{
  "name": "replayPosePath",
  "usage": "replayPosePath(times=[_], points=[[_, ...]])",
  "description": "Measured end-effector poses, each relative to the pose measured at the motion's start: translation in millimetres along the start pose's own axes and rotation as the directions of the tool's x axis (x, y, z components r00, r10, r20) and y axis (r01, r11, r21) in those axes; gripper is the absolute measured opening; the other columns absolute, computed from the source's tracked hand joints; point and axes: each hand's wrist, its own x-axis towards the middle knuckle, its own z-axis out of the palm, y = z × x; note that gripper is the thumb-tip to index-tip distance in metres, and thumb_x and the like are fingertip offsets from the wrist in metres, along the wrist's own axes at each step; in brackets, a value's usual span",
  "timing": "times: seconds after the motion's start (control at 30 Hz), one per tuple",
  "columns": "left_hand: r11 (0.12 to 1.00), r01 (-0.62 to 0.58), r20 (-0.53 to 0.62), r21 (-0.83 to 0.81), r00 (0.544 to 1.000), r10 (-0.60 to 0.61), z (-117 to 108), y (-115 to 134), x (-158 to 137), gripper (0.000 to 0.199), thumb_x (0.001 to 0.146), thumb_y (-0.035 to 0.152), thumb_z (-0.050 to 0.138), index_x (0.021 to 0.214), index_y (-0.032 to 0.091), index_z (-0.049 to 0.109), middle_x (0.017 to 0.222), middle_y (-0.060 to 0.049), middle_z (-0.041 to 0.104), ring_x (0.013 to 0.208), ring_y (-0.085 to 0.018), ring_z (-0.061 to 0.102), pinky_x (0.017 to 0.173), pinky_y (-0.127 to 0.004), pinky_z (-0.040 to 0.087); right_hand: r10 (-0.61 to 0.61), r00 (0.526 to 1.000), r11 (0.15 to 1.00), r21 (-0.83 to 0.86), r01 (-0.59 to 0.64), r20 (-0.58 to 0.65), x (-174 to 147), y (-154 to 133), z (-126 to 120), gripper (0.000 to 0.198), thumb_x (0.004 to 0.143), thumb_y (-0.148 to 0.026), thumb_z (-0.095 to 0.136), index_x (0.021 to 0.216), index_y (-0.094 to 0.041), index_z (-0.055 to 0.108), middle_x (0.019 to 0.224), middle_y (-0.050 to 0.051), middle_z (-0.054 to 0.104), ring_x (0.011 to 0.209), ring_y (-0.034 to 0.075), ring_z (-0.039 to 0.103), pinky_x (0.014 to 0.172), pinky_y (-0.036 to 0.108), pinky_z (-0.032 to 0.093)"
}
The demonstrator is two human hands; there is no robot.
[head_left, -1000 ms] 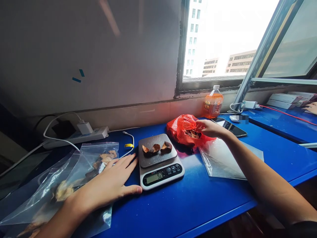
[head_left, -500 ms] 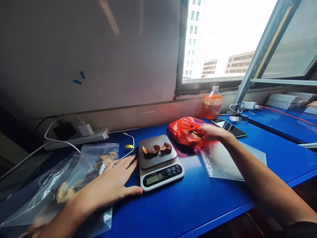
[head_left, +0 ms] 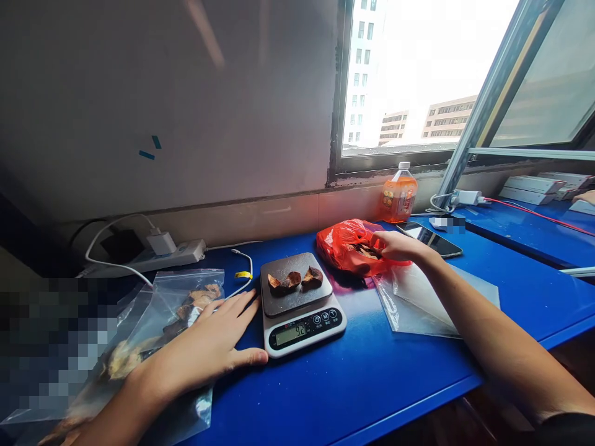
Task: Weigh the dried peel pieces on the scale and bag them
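A white kitchen scale [head_left: 304, 310] stands on the blue table, its display reading about 92, the decimal point unclear. Brown curled dried pieces [head_left: 284, 283] lie on its metal plate. My left hand [head_left: 230, 331] rests flat with fingers spread at the scale's left side, thumb tip against its front corner. Under that hand and forearm are clear zip bags [head_left: 188, 280] with dried slices inside. At the mouth of a red plastic bag [head_left: 341, 244] my right hand [head_left: 395, 246] has its fingers curled in among more dried pieces [head_left: 364, 251]; the fingertips are hidden.
Flat on the table under my right forearm is a clear plastic bag [head_left: 409, 306]. Behind it lie a phone [head_left: 437, 240] and an orange drink bottle [head_left: 400, 195]. A power strip [head_left: 186, 253] with white cables runs along the wall. Part of another person's hand [head_left: 586, 196] shows at the far right.
My right hand has shifted very slightly within the red bag's mouth. My left hand, the scale and the pieces on it look unchanged.
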Motion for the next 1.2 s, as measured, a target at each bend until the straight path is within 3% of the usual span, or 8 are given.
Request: replayPosePath(times=[0.33, 0.4, 0.53, 0.83, 0.93, 1.0, 1.13, 1.2], points=[[1.0, -0.01, 0.006, 0.0, 1.0, 0.01, -4, 2, -2, 0.098, 0.077, 0.079, 0.045, 0.15, 0.015, 0.028, 0.153, -0.018, 0.027, 0.142, -0.037, 0.027, 0.113, -0.055, 0.027, 0.034, 0.999, 0.963, 0.268, -0.025, -0.027, 2, 1, -10, 0.024, 0.076, -0.027, 0.058, 0.096, -0.016, 0.063, 0.09, 0.008, 0.067, 0.077, 0.017, 0.06, 0.063, 0.025, 0.046], [1.0, 0.017, 0.033, 0.005, 0.999, -0.017, -6, 4, -2, 0.097, 0.078, 0.077, 0.047, 0.149, 0.014, 0.028, 0.154, -0.018, 0.024, 0.143, -0.037, 0.024, 0.114, -0.055, 0.026, -0.034, 0.999, 0.873, 0.487, 0.016, 0.028, -4, -1, -16, 0.027, 0.077, -0.031, 0.058, 0.099, -0.015, 0.061, 0.089, 0.008, 0.066, 0.078, 0.017, 0.061, 0.067, 0.027, 0.049], [1.0, 0.015, 0.034, 0.002, 0.999, -0.015, -6, 6, -2, 0.097, 0.078, 0.075, 0.049, 0.149, 0.013, 0.028, 0.154, -0.018, 0.024, 0.143, -0.037, 0.023, 0.115, -0.055, 0.024, -0.189, 0.978, 0.533, 0.846, 0.027, 0.088, -18, -7, -30, 0.037, 0.068, -0.033, 0.07, 0.099, -0.015, 0.059, 0.086, 0.005, 0.062, 0.081, 0.016, 0.062, 0.076, 0.031, 0.051], [1.0, -0.012, 0.02, -0.012, 1.0, 0.013, -8, 5, -4, 0.095, 0.079, 0.073, 0.05, 0.149, 0.013, 0.028, 0.153, -0.02, 0.025, 0.142, -0.037, 0.025, 0.113, -0.056, 0.026, -0.323, 0.943, 0.372, 0.927, 0.049, 0.08, -33, -37, -40, 0.043, 0.058, -0.029, 0.076, 0.095, -0.02, 0.056, 0.097, 0.005, 0.064, 0.097, 0.019, 0.063, 0.089, 0.034, 0.048], [1.0, -0.022, 0.005, -0.013, 1.0, 0.022, -6, 3, -4, 0.096, 0.078, 0.075, 0.049, 0.149, 0.014, 0.028, 0.153, -0.02, 0.025, 0.142, -0.037, 0.025, 0.113, -0.056, 0.026, -0.347, 0.934, 0.417, 0.906, 0.068, 0.09, -38, -35, -47, 0.041, 0.061, -0.029, 0.075, 0.097, -0.02, 0.056, 0.095, 0.004, 0.064, 0.091, 0.017, 0.062, 0.08, 0.03, 0.048], [1.0, -0.023, -0.014, -0.018, 1.0, 0.023, -3, 2, -2, 0.095, 0.077, 0.076, 0.049, 0.148, 0.016, 0.031, 0.153, -0.019, 0.027, 0.142, -0.037, 0.026, 0.113, -0.055, 0.027, -0.321, 0.94, 0.522, 0.85, 0.074, 0.115, -38, -25, -51, 0.041, 0.065, -0.032, 0.073, 0.1, -0.02, 0.057, 0.095, 0.005, 0.065, 0.09, 0.018, 0.062, 0.078, 0.03, 0.048], [0.999, -0.023, -0.03, -0.024, 0.999, 0.022, -1, -1, -2, 0.091, 0.077, 0.076, 0.05, 0.147, 0.018, 0.036, 0.152, -0.017, 0.028, 0.141, -0.037, 0.028, 0.113, -0.053, 0.027, -0.081, 0.99, 0.836, 0.549, 0.004, 0.117, -26, 1, -43, 0.036, 0.067, -0.037, 0.07, 0.096, -0.017, 0.061, 0.083, 0.004, 0.064, 0.077, 0.017, 0.059, 0.066, 0.027, 0.045], [0.998, 0.003, 0.024, -0.056, 1.0, -0.002, -9, -6, -7, 0.087, 0.078, 0.075, 0.049, 0.145, 0.02, 0.038, 0.152, -0.015, 0.03, 0.141, -0.036, 0.028, 0.114, -0.052, 0.028, 0.025, 0.998, 0.918, 0.393, -0.042, 0.049, -17, 8, -34, 0.033, 0.067, -0.036, 0.069, 0.091, -0.015, 0.062, 0.076, 0.002, 0.061, 0.069, 0.015, 0.056, 0.058, 0.025, 0.042]])
